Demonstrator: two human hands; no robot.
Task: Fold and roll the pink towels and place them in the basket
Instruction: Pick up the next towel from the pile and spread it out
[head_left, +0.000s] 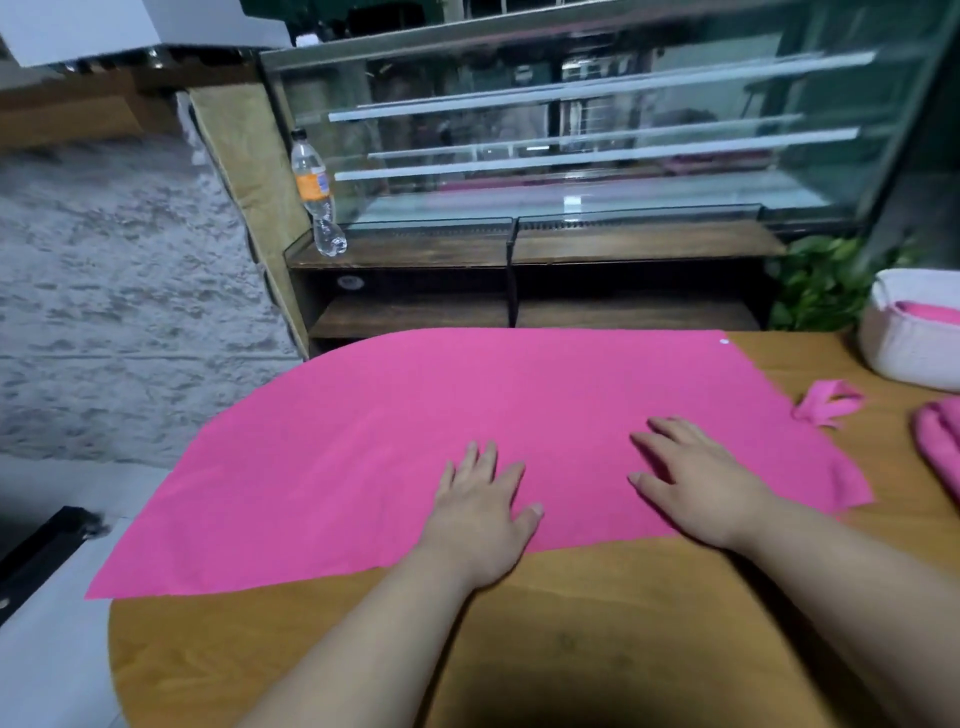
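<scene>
The towel (415, 441) is pressed flat by both open hands, left (480, 512) and right (698, 483), nothing gripped; wrinkles should be smoothed outward before folding.

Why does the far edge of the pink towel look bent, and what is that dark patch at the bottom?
Head view: the wide-angle lens bows the pink towel and leans the plastic bottle; head view, bottom: the dark patch on the wooden table is probably a shadow, perhaps the person's own; head view, top: the glass display case shows reflections and looks soft.
</scene>
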